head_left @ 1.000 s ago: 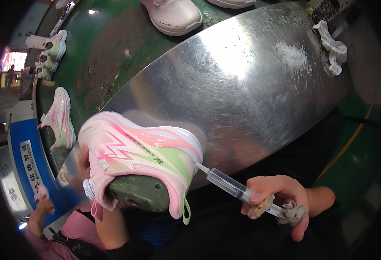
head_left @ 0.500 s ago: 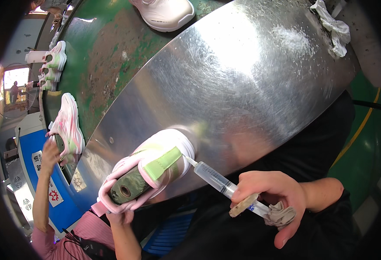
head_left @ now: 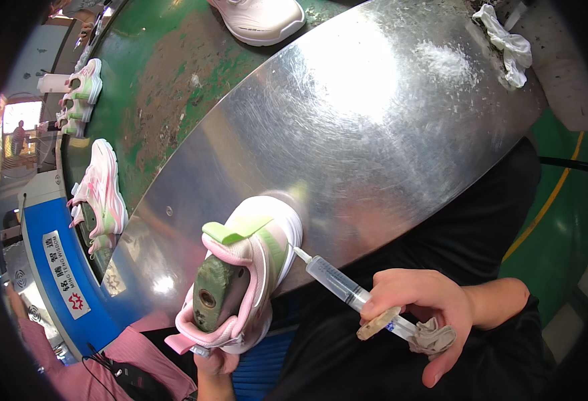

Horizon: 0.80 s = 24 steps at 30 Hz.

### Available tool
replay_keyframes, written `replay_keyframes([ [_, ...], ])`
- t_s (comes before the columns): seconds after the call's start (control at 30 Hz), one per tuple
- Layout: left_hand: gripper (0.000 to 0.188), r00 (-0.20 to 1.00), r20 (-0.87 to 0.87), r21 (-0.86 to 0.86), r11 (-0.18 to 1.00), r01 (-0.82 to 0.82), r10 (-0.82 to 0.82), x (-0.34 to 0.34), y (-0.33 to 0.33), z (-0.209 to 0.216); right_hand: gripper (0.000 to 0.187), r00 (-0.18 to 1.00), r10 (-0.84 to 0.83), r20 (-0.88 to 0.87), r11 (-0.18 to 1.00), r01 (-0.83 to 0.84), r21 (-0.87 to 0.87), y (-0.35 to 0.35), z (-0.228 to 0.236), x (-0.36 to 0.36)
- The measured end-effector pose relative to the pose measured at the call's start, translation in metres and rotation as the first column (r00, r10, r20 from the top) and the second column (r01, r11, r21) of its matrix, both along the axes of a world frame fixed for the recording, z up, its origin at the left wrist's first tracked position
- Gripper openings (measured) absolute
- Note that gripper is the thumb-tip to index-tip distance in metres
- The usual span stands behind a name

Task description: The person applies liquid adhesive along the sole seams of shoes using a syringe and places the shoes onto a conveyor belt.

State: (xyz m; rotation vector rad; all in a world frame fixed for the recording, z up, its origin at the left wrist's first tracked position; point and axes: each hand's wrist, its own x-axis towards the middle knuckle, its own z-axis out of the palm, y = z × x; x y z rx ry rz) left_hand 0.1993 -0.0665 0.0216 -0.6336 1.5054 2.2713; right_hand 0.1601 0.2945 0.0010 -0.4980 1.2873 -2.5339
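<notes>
My left hand [head_left: 217, 363] grips a pink, white and pale green running shoe [head_left: 279, 230] from below, at its near end. A green shoe last [head_left: 214, 294] with a round hole fills the shoe's opening. The shoe's far end rests on a shiny metal plate [head_left: 347, 207]. My right hand [head_left: 421, 294] is closed around a clear syringe [head_left: 337, 281], its thin tip at the edge of the white sole; whether it touches cannot be told. A tan piece [head_left: 378, 323] sits round the barrel's end, and crumpled grey material [head_left: 433, 337] wraps the plunger end.
Beyond the plate runs a worn green belt [head_left: 167, 87] with another pale shoe [head_left: 260, 20] at the top. More shoes [head_left: 100, 187] stand along the left. A crumpled white cloth [head_left: 508, 47] lies far right. A co-worker's pink sleeve [head_left: 47, 347] is at lower left, beside a blue machine panel [head_left: 60, 267].
The shoe has turned in my left hand, its near end swinging right, and more of its side shows. The syringe has shifted slightly right. The co-worker's hand has left the shoe on the left.
</notes>
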Motion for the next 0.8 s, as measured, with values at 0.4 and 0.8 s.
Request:
replay_keyframes([
  [0.4, 0.078, 0.984, 0.162, 0.337, 0.941, 0.012, -0.071, 0.021, 0.044, -0.005, 0.078, 0.999, -0.010, -0.039, 0.992, 0.015, 0.126, -0.003, 0.028, 0.000],
  [0.8, 0.078, 0.941, 0.293, 0.442, 0.897, 0.024, -0.170, 0.010, 0.087, -0.005, 0.094, 0.980, 0.199, 0.022, 0.946, -0.198, 0.256, 0.007, 0.066, 0.003],
])
